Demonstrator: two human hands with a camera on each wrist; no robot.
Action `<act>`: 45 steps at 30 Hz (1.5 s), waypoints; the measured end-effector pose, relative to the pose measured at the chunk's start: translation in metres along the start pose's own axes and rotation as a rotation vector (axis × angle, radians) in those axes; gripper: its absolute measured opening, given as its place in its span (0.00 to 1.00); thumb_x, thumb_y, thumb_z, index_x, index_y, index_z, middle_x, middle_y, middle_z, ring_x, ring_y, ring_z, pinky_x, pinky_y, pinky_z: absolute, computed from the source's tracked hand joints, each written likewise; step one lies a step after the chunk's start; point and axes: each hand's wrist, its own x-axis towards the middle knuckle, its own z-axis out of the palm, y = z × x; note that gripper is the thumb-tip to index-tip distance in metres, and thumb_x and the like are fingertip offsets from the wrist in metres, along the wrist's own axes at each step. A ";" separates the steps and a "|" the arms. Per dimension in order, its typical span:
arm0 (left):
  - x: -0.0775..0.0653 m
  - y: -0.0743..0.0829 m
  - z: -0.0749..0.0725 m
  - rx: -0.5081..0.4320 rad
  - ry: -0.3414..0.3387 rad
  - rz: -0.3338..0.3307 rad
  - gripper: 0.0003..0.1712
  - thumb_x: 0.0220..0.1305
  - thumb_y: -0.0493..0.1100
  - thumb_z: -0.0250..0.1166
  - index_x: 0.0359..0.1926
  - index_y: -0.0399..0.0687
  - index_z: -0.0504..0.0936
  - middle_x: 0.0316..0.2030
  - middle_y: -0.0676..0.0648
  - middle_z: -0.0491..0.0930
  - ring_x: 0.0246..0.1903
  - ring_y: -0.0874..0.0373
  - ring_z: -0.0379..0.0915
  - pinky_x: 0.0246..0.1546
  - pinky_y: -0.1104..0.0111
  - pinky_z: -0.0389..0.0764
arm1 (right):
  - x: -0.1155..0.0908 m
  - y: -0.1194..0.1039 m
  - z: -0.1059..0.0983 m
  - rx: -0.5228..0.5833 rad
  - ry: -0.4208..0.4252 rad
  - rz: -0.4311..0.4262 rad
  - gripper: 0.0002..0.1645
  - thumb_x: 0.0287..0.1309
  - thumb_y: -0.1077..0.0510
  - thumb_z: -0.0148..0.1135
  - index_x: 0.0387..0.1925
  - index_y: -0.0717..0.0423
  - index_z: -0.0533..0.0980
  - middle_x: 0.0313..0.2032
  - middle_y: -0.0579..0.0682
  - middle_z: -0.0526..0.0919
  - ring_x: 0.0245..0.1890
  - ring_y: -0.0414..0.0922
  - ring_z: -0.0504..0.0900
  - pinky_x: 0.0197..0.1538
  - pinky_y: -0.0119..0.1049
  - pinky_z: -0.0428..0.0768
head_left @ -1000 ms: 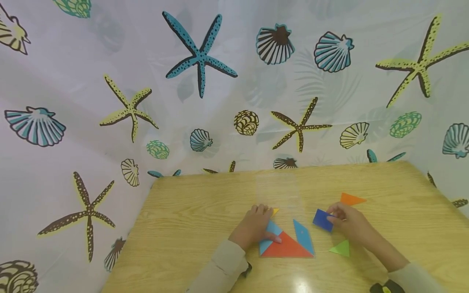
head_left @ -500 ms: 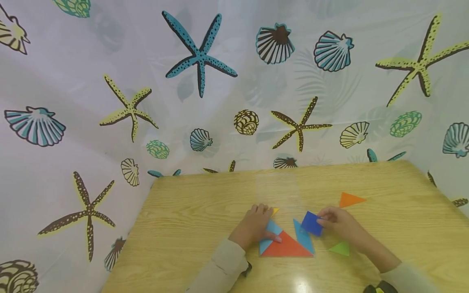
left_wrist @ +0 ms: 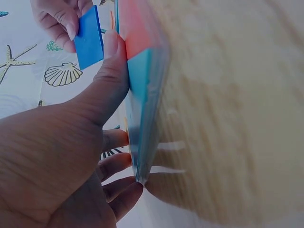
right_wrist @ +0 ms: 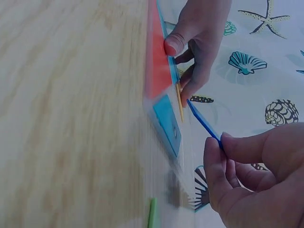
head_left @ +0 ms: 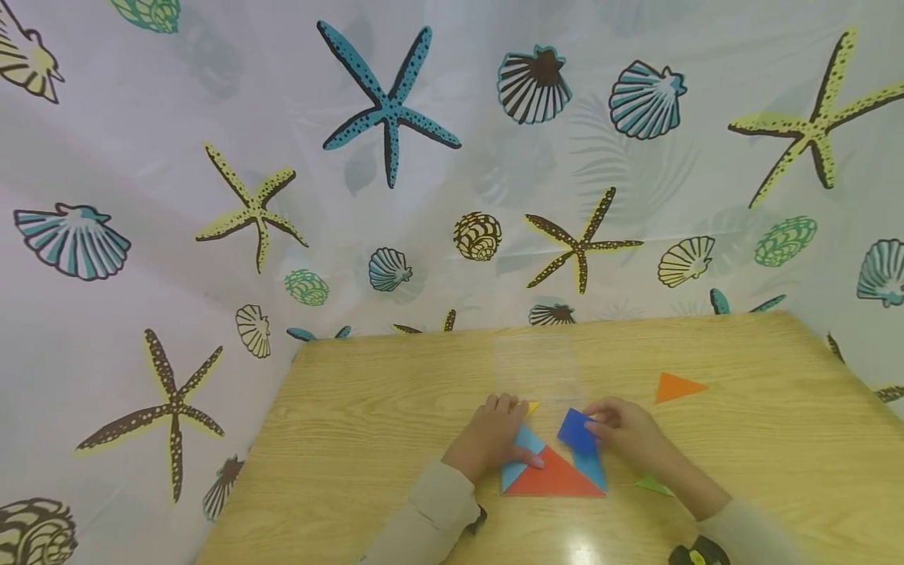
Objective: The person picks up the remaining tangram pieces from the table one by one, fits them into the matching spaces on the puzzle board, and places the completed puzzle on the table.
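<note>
My right hand (head_left: 625,431) pinches a dark blue square tile (head_left: 574,430) between thumb and fingers. The tile (right_wrist: 205,122) is held tilted, apart from the board in the right wrist view. From above it overlaps the upper part of a blue parallelogram piece (right_wrist: 167,124). My left hand (head_left: 490,439) rests on a clear puzzle tray (right_wrist: 148,90), its thumb on the pieces and its fingertips along the far side. In the tray lie a large red triangle (head_left: 554,475) and light blue pieces (head_left: 530,441). A yellow tip (head_left: 533,407) shows past the left fingers.
An orange triangle (head_left: 676,387) lies on the wooden table (head_left: 381,392) at the right. A green triangle (head_left: 654,485) is partly hidden under the right forearm. Behind the tray lies a clear sheet (head_left: 537,365). A patterned curtain (head_left: 438,173) hangs beyond the table.
My right hand has moved left with the blue square tile, from beside the parallelogram to over its upper part. The green triangle has become more covered by the forearm. The left hand stays put.
</note>
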 end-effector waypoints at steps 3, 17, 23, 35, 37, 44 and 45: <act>0.000 0.000 0.000 0.001 -0.004 -0.007 0.59 0.42 0.81 0.50 0.68 0.48 0.61 0.62 0.48 0.62 0.60 0.53 0.57 0.57 0.63 0.65 | 0.004 -0.003 0.007 -0.003 0.000 0.000 0.13 0.56 0.61 0.63 0.43 0.63 0.76 0.32 0.52 0.78 0.33 0.45 0.79 0.32 0.32 0.79; -0.002 0.001 -0.001 0.020 0.006 -0.006 0.59 0.42 0.81 0.49 0.68 0.47 0.62 0.61 0.47 0.63 0.59 0.53 0.59 0.56 0.63 0.66 | 0.011 -0.007 0.029 -0.033 0.039 0.026 0.11 0.56 0.66 0.61 0.42 0.62 0.76 0.30 0.51 0.76 0.28 0.42 0.79 0.32 0.32 0.80; -0.003 0.000 -0.002 0.014 0.008 -0.009 0.59 0.42 0.81 0.49 0.68 0.47 0.62 0.61 0.47 0.63 0.59 0.52 0.58 0.57 0.62 0.66 | 0.011 -0.007 0.033 -0.036 0.064 0.025 0.11 0.55 0.67 0.61 0.42 0.64 0.76 0.28 0.51 0.75 0.26 0.42 0.79 0.29 0.31 0.79; -0.003 0.001 0.000 0.036 0.027 0.010 0.59 0.42 0.81 0.49 0.67 0.47 0.63 0.60 0.47 0.64 0.57 0.52 0.60 0.55 0.63 0.68 | 0.013 -0.013 0.039 -0.189 0.126 -0.034 0.11 0.53 0.68 0.63 0.40 0.59 0.79 0.36 0.53 0.77 0.37 0.48 0.78 0.40 0.43 0.78; -0.002 0.001 0.000 0.048 0.031 0.012 0.59 0.42 0.82 0.48 0.67 0.47 0.63 0.60 0.47 0.64 0.57 0.52 0.60 0.55 0.63 0.68 | 0.013 -0.014 0.040 -0.188 0.130 -0.042 0.11 0.53 0.68 0.63 0.40 0.60 0.79 0.38 0.55 0.76 0.38 0.50 0.79 0.41 0.45 0.79; -0.001 0.000 -0.001 0.051 0.020 0.014 0.59 0.42 0.82 0.47 0.67 0.47 0.62 0.61 0.47 0.64 0.58 0.52 0.60 0.56 0.63 0.66 | 0.016 -0.014 0.043 -0.166 0.147 -0.057 0.13 0.53 0.70 0.62 0.43 0.64 0.78 0.38 0.58 0.77 0.36 0.51 0.81 0.35 0.39 0.80; -0.001 0.000 -0.001 0.050 0.019 0.012 0.59 0.42 0.82 0.47 0.68 0.47 0.62 0.61 0.47 0.64 0.58 0.52 0.60 0.56 0.63 0.66 | 0.017 -0.014 0.043 -0.163 0.146 -0.059 0.13 0.53 0.70 0.62 0.43 0.64 0.78 0.38 0.58 0.77 0.35 0.51 0.81 0.34 0.38 0.80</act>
